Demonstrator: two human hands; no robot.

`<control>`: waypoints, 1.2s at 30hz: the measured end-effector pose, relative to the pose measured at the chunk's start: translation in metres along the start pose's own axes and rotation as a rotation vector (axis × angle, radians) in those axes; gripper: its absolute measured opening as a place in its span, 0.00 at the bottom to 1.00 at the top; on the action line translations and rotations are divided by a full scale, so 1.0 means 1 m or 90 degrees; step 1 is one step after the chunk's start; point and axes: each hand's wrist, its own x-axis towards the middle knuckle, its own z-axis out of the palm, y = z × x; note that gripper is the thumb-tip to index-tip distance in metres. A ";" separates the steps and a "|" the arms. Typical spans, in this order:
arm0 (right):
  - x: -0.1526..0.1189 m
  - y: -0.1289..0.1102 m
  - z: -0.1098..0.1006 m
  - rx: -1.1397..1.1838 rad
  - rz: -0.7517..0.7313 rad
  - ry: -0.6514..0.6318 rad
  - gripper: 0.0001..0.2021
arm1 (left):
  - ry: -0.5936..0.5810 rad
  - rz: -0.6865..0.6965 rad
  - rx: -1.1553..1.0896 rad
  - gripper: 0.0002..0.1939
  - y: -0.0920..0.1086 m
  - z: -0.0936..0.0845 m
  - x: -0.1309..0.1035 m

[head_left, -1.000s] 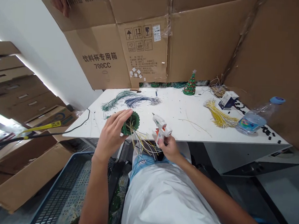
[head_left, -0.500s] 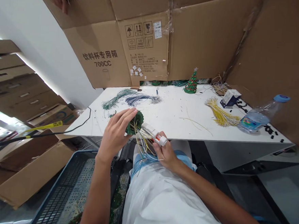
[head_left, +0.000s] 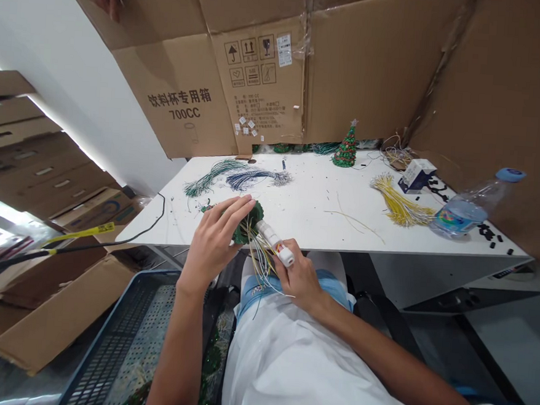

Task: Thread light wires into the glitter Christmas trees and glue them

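Observation:
My left hand (head_left: 219,239) is wrapped round a small green Christmas tree (head_left: 249,221), its underside turned toward my right hand. Thin yellow and white wires (head_left: 260,257) trail down from that underside over my lap. My right hand (head_left: 300,278) is closed round the lower end of a white tube-shaped tool (head_left: 271,235) with a bit of red on it. The tool's far end meets or nearly meets the tree's underside; the exact contact is hidden. Both hands are just off the front edge of the white table (head_left: 296,223).
Green wires (head_left: 211,177), blue wires (head_left: 255,180) and yellow wires (head_left: 399,202) lie in bundles on the table. A decorated tree (head_left: 346,149), small box (head_left: 417,176) and water bottle (head_left: 468,210) stand there. Cardboard (head_left: 362,67) walls the back. A blue crate (head_left: 98,338) is lower left.
The tree and left hand have shifted slightly right. The white tool has turned a little, its near end dropping lower and left, and my right fingers have changed their hold on it.

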 end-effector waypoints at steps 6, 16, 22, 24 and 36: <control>-0.001 -0.001 0.000 -0.034 -0.007 -0.003 0.08 | -0.011 -0.005 0.000 0.53 0.000 0.001 0.000; -0.002 -0.004 0.000 -0.079 -0.008 0.004 0.07 | -0.015 -0.004 -0.004 0.53 0.000 0.002 0.001; -0.002 -0.002 0.002 -0.090 -0.014 0.010 0.08 | -0.013 -0.001 0.000 0.53 0.000 0.001 0.001; -0.002 -0.002 0.002 -0.091 -0.014 0.015 0.08 | -0.014 -0.002 -0.003 0.52 0.000 0.001 0.001; -0.001 0.001 0.002 -0.092 -0.026 0.014 0.08 | -0.033 0.000 0.014 0.53 0.002 0.003 0.000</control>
